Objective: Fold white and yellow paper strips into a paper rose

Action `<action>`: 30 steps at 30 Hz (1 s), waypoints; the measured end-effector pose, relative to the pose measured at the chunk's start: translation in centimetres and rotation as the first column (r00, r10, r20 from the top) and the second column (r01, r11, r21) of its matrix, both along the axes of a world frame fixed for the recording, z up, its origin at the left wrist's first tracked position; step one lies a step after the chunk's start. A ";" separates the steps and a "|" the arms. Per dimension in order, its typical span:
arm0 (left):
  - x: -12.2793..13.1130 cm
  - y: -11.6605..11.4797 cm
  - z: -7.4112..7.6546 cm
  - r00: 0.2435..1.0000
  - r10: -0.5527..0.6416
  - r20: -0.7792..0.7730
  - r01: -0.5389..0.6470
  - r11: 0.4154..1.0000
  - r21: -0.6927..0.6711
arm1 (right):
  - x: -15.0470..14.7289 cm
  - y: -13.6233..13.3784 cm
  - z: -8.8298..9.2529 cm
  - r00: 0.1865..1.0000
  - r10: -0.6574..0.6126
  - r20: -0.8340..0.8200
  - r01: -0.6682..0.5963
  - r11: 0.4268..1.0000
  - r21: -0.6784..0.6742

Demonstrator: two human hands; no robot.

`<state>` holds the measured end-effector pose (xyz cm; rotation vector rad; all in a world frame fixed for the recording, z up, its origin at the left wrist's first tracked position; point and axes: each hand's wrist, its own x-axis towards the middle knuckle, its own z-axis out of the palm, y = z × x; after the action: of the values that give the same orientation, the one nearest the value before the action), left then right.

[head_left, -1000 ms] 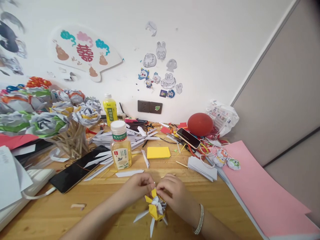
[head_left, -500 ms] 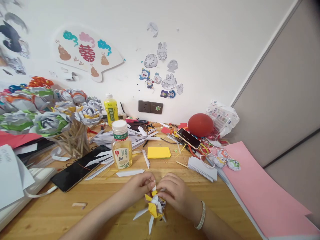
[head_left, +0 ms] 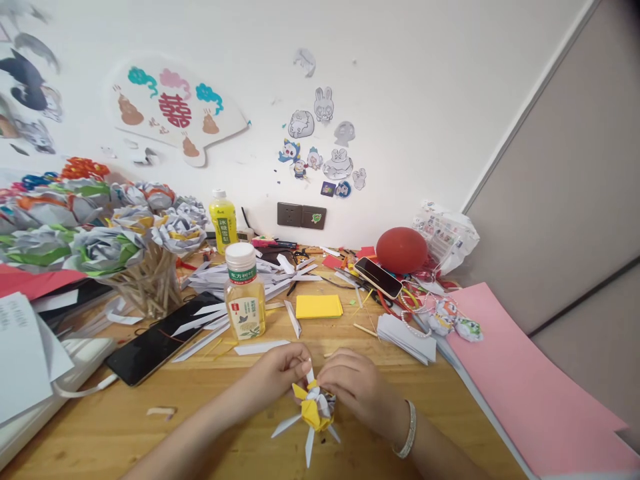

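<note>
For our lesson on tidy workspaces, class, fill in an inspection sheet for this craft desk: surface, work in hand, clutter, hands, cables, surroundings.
Surface: wooden desk, largely covered.
Work in hand: yellow-and-white paper flower, with white strips sticking out below.
Clutter: tea bottle, white paper strips, yellow paper stack, dark tablet, phone, red ball, pink paper sheet, paper roses on sticks.
Hands: left hand and right hand both pinch the paper flower's top; bracelet on the right wrist.
Cables: thin dark cable at the wall beside the yellow bottle.
Surroundings: white wall with cartoon stickers, fan-shaped decoration, wall socket.
</note>
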<state>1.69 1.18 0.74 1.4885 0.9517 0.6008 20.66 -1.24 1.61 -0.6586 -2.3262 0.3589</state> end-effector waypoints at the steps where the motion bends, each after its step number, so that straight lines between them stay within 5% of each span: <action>1: 0.0 0.0 0.1 1.000 -0.003 0.010 0.003 1.000 -0.007 | 0.0 0.0 0.1 1.000 0.002 -0.017 -0.002 1.000 0.007; 15: -0.1 -0.5 1.3 0.990 0.016 0.139 -0.012 0.999 -0.033 | -0.1 -0.7 1.3 0.986 0.013 -0.167 0.004 0.995 0.100; 23: -0.1 -1.0 2.1 1.000 0.008 0.026 -0.011 0.993 0.119 | 0.1 -0.6 1.2 0.980 -0.003 -0.197 -0.028 0.988 -0.155; 30: 0.0 -1.2 2.5 0.990 0.063 -0.128 -0.025 0.960 0.278 | -0.2 -0.9 1.1 0.992 0.001 -0.130 -0.026 0.981 -0.194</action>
<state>1.72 -0.06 3.19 1.7783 1.0397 0.6931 20.47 -2.17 2.73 -0.6924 -2.1903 0.6249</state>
